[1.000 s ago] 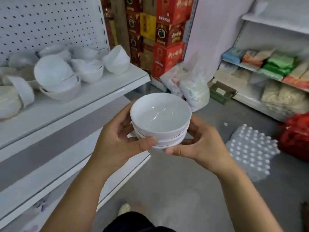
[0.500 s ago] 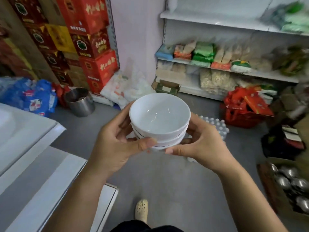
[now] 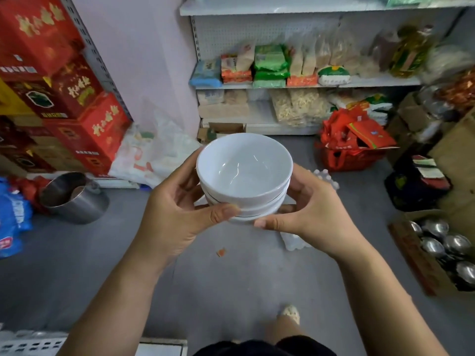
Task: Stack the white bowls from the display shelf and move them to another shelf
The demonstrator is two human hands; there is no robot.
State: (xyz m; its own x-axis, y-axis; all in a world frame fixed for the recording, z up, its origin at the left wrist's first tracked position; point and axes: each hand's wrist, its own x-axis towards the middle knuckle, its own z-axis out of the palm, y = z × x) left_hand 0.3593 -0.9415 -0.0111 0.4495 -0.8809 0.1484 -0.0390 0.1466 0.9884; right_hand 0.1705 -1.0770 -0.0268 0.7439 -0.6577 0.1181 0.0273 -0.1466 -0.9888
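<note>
A stack of white bowls [image 3: 244, 173], nested one in another, is held in front of me over the grey floor. My left hand [image 3: 177, 211] grips its left side, thumb curled across the front of the lower bowls. My right hand [image 3: 311, 214] grips the right side, thumb pressed under the lowest rim. The top bowl is empty and upright. The display shelf the bowls came from is out of view. A white shelf unit [image 3: 308, 84] stands ahead against the wall, its boards filled with packets of food.
Red cartons [image 3: 64, 93] are piled high at the left, with a steel pot [image 3: 74, 199] and white sacks [image 3: 154, 155] on the floor beside them. A red basket [image 3: 352, 150] and cardboard boxes of steel bowls [image 3: 442, 253] crowd the right. My foot [image 3: 290, 313] stands on the floor below.
My view has swung right, away from the display shelf, which has left the frame. The food shelf has come closer and more central. Both hands keep the same hold on the bowls.
</note>
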